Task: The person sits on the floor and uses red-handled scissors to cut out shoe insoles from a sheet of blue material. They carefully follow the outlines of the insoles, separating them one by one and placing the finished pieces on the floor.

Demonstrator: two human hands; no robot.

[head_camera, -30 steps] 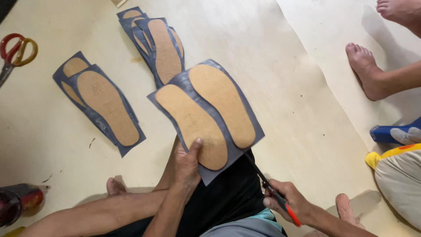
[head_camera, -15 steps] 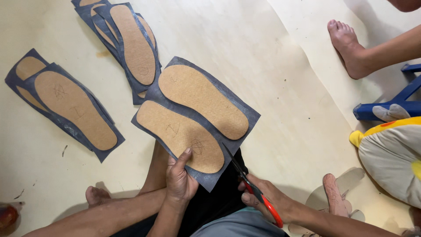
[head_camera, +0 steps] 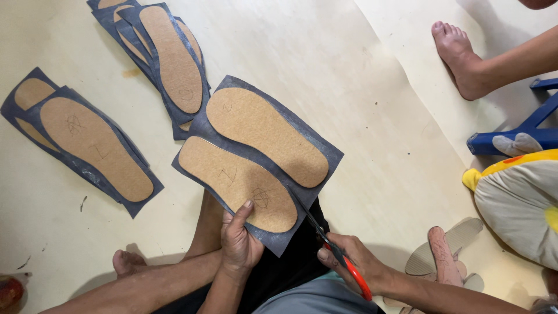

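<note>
The dark sheet (head_camera: pixel 261 157) bearing two tan insole shapes is held above the pale floor (head_camera: pixel 360 116), over the seated person's lap; its near edge is pinched by the left hand (head_camera: pixel 239 244), whose thumb lies on the near insole (head_camera: pixel 238 183) while the fingers are closed beneath the sheet; the far insole (head_camera: pixel 267 136) lies beside the near one on the same sheet. The right hand (head_camera: pixel 354 268) is wrapped around red-handled scissors (head_camera: pixel 331 247), its fingers closed on the handles; the dark blades are pointed up at the sheet's near right edge, between the two insoles, and appear to touch it; whether the blades are parted cannot be told. To the left, a stack of similar sheets with insoles (head_camera: pixel 87 145) is laid on the floor; a second stack (head_camera: pixel 168 58) is laid farther up, its lower end tucked under the held sheet. At the right, another person's bare foot (head_camera: pixel 459 58) is set on the floor, near a blue stool leg (head_camera: pixel 523 131) and a yellow and grey cushion (head_camera: pixel 517 197); cut-out sole pieces (head_camera: pixel 444 256) are seen beside the right forearm.
</note>
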